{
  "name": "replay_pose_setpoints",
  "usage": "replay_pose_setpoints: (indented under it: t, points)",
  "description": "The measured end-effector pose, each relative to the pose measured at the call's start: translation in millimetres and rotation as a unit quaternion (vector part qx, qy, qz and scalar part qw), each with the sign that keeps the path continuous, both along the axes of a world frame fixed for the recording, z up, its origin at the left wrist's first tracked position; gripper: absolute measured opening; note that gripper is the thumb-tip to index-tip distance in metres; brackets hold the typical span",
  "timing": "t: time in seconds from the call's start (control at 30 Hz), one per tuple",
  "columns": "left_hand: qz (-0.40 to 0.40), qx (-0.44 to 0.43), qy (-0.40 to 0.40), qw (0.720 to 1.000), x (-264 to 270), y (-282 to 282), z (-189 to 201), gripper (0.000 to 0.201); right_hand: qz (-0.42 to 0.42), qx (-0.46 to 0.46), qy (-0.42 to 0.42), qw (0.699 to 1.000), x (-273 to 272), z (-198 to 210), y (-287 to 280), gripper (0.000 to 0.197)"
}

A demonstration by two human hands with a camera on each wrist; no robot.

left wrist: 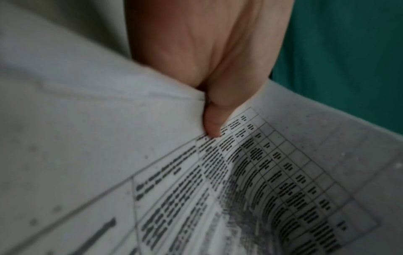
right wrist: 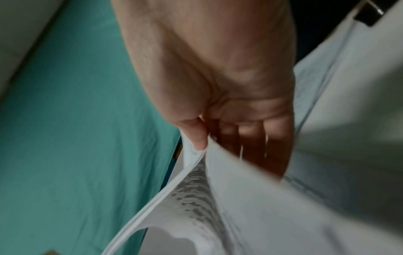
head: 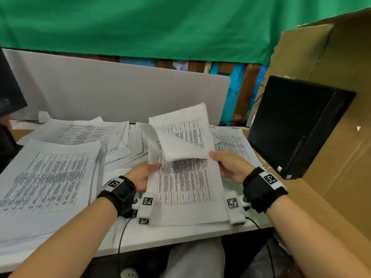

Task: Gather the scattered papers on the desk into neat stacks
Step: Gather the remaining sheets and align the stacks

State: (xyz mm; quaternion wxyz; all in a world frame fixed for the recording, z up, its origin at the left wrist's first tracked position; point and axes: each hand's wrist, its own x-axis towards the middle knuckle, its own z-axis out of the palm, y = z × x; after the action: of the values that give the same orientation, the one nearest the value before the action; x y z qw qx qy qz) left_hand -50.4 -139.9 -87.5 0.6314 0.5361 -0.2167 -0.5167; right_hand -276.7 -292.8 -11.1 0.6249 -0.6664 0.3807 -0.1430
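Note:
Both hands hold a bundle of printed sheets [head: 186,177] above the desk's near edge. My left hand [head: 144,173] pinches its left edge, thumb on the printed face [left wrist: 212,126]. On the other side my right hand [head: 226,167] pinches the right edge, thumb in front and fingers behind [right wrist: 200,136]. The bundle's top sheet [head: 180,135] curls forward and down. A thick, fairly squared stack of printed tables [head: 46,181] lies at the left of the desk. Loose overlapping sheets [head: 84,133] are spread behind it, and more papers [head: 230,141] lie behind the held bundle.
A black computer case [head: 297,127] stands at the right inside a large open cardboard box [head: 331,177]. A grey partition [head: 112,93] closes the back of the desk, green cloth [head: 160,27] above it. A dark monitor edge [head: 10,87] shows far left.

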Motion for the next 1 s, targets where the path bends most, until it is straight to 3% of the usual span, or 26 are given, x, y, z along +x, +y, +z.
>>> replay_pose_setpoints:
  t: [0.1, 0.23, 0.3, 0.37, 0.43, 0.5, 0.6, 0.67, 0.77, 0.87, 0.93, 1.0]
  points:
    - [0.01, 0.022, 0.014, 1.0, 7.0, -1.0, -9.2, 0.043, -0.012, 0.104, -0.034, 0.994, 4.0, -0.6, -4.8, 0.028]
    - [0.0, 0.005, 0.014, 1.0, 7.1, 0.6, -8.3, 0.04, -0.024, 0.116, -0.051, 0.992, 9.4, -11.1, -7.3, 0.03]
    - [-0.004, -0.008, 0.018, 1.0, 8.0, 1.6, -7.2, 0.039, 0.007, 0.142, -0.045, 0.989, 9.2, -22.3, -4.9, 0.023]
    - [0.01, -0.002, 0.009, 1.0, 11.3, 2.9, -8.0, 0.039, 0.082, 0.135, 0.013, 0.987, 8.3, -38.0, -5.5, 0.025]
    - [0.023, 0.015, 0.003, 1.0, 16.1, 3.3, -11.4, 0.038, 0.112, 0.01, 0.106, 0.988, 8.8, -47.4, -6.4, 0.029]
    - [0.036, 0.044, -0.004, 0.998, 18.9, 2.4, -16.6, 0.037, 0.031, -0.17, 0.141, 0.975, 10.9, -44.6, -6.4, 0.028]
    - [0.07, 0.088, -0.021, 0.993, 23.7, -2.4, -24.7, 0.037, -0.138, -0.317, 0.066, 0.936, 5.8, -10.4, -3.1, 0.025]
    - [0.089, 0.109, -0.044, 0.989, 23.3, -4.4, -24.7, 0.036, -0.222, -0.4, 0.01, 0.889, -2.8, 24.5, -4.5, 0.022]
    - [0.109, 0.127, -0.082, 0.982, 16.2, -6.5, -19.8, 0.036, -0.291, -0.402, -0.087, 0.864, -13.7, 67.2, -20.1, 0.026]
    - [0.133, 0.131, -0.105, 0.977, 10.9, -10.3, -21.4, 0.034, -0.261, -0.281, -0.143, 0.912, -14.2, 73.6, -39.0, 0.03]
    - [0.143, 0.144, -0.138, 0.97, 10.0, -12.6, -22.6, 0.036, -0.17, -0.21, -0.075, 0.96, -8.1, 61.7, -30.2, 0.027]
    - [0.14, 0.164, -0.155, 0.964, 7.9, -11.9, -19.6, 0.042, -0.074, -0.175, 0.034, 0.981, 0.2, 33.9, -23.0, 0.028]
